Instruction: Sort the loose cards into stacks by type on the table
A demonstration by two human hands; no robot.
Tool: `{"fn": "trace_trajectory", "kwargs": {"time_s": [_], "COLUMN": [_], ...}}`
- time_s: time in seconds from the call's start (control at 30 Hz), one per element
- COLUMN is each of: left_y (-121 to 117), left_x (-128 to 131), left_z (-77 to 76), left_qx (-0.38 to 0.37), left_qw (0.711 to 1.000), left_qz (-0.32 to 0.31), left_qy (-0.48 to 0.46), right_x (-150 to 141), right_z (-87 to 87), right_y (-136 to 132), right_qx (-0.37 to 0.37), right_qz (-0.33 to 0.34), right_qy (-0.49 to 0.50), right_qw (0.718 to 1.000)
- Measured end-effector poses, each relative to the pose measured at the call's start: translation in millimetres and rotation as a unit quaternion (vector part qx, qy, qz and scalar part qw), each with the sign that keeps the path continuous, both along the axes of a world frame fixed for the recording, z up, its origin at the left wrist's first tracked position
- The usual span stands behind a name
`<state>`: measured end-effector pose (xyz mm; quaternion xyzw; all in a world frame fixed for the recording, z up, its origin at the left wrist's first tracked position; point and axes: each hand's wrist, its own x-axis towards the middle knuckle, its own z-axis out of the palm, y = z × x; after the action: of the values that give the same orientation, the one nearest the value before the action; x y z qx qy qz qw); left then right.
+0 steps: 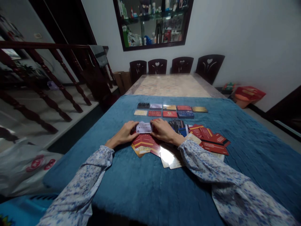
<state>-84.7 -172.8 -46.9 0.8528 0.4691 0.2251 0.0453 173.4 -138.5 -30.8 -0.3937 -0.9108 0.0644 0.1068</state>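
Note:
Between my two hands is a pale lilac card point(144, 128) with dark print, held by its short ends. My left hand point(125, 134) grips its left end, and the fingers of my right hand point(164, 131) close on its right end. Whether it is one card or a thin stack I cannot tell. Just below lie loose red cards point(145, 140) and cream cards point(172, 157), overlapping, one of them shining with glare. More red cards point(213, 142) spread to the right of my right wrist, beside several dark blue cards point(178, 125).
Beyond my hands, small card stacks stand in two rows, among them a black stack point(143, 105), a lilac stack point(155, 106), a red stack point(170, 114) and a blue stack point(185, 114). A blue cloth point(122, 175) covers the table's near part. Dark chairs point(157, 66) line the far wall.

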Motion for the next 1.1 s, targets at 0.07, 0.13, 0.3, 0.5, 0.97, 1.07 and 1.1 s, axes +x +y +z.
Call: {"fn": "trace_trajectory", "kwargs": {"time_s": [0.07, 0.13, 0.3, 0.5, 0.97, 1.07, 1.1], "left_y": [0.5, 0.9, 1.8, 5.6, 29.1, 38.9, 42.4], "left_x": [0.6, 1.3, 1.8, -1.2, 9.0, 11.4, 12.0], "left_z": [0.3, 0.6, 2.7, 5.1, 22.6, 25.1, 26.0], "left_qx": [-0.006, -0.012, -0.030, -0.046, -0.063, -0.060, -0.058], "left_qw": [1.000, 1.000, 0.999, 0.999, 0.997, 0.996, 0.996], "left_qz": [0.000, 0.003, -0.004, -0.007, -0.046, -0.064, -0.069], "left_qy": [-0.001, -0.002, -0.010, -0.022, 0.008, 0.013, 0.014], "right_x": [0.7, 1.7, 4.5, 5.1, 18.8, 23.0, 24.4], "right_z": [2.7, 5.2, 6.5, 3.8, 10.2, 12.4, 13.5], "right_y": [-0.7, -1.0, 1.3, 5.2, 28.4, 35.6, 38.1], "right_qx": [-0.003, -0.003, 0.002, 0.006, 0.009, 0.003, 0.003], "right_qz": [-0.002, -0.003, -0.002, -0.004, 0.013, 0.025, 0.028], "right_qy": [-0.008, -0.014, -0.015, -0.005, -0.016, -0.025, -0.027], "right_qw": [1.000, 1.000, 1.000, 1.000, 1.000, 0.999, 0.999]}}
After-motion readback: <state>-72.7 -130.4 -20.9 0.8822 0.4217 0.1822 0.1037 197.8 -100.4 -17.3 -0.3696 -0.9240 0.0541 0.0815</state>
